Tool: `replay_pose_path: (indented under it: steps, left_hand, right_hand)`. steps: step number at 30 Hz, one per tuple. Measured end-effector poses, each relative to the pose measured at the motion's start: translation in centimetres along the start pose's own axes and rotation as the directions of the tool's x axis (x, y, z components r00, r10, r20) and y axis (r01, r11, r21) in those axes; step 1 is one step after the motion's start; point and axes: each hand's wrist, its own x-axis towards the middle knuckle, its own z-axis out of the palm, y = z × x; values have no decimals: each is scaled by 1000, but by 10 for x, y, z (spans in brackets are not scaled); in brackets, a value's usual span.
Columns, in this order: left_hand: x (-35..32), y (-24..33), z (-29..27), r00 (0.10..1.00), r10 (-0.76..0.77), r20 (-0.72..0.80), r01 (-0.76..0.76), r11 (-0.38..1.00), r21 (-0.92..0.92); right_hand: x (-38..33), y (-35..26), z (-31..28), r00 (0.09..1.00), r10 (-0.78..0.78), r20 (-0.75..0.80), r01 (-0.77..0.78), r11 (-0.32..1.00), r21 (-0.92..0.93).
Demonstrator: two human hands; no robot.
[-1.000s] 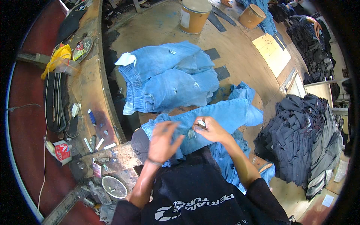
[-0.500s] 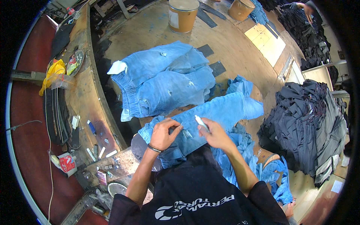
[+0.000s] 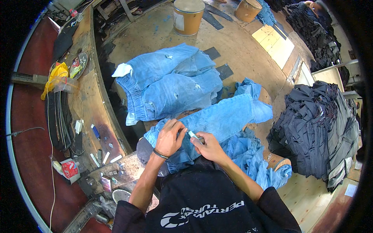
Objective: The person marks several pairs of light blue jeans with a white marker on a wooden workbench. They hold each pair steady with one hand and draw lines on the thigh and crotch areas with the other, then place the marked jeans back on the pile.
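Note:
A light-blue denim leg [image 3: 231, 116] stretches across a rounded support in front of my body. My left hand [image 3: 168, 139] rests on its near left part, thumb and forefinger pinching at the cloth. Close to its right, my right hand [image 3: 210, 148] is closed around a short white stick-shaped tool [image 3: 192, 134], whose exact kind I cannot make out. The tool's tip points toward my left fingertips, at the cloth; the spot between the hands is partly hidden by fingers. Beyond lies a stack of blue jeans [image 3: 178, 93] with elastic waists and small frayed patches.
Crumpled blue denim [image 3: 248, 155] hangs at my right, and farther right stands a large pile of dark trousers [image 3: 311, 128]. On the left, a wooden bench [image 3: 87, 93] carries white sticks [image 3: 115, 159], a blue marker [image 3: 95, 132] and a yellow bag [image 3: 58, 75]. A brown drum [image 3: 189, 19] stands far ahead.
My right hand has moved left and slightly down, bringing the white tool from above the cloth to beside my left fingers. My left hand stays nearly in place.

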Motion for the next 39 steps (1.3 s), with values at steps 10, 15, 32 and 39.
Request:
replay_pose_path:
  steps: [10, 15, 32, 39]
  left_hand:
    - [-6, 7, 4, 998, 12, -55, -6, 994, 106]
    - [-1, 1, -6, 975, -1, -221, 36, 988, 153]
    - [-158, -24, 13, 311, -887, 341, 777, 31, -628]
    - [-44, 20, 95, 657, -466, 592, 675, 15, -738]
  right_hand:
    - [-3, -5, -4, 1000, 7, 1, -7, 983, 184]
    - [-3, 1, 6, 971, 14, 239, -17, 1000, 9]
    - [33, 120, -220, 596, -65, -800, -6, 996, -86]
    - [64, -27, -430, 325, -216, -921, 630, 775, 40]
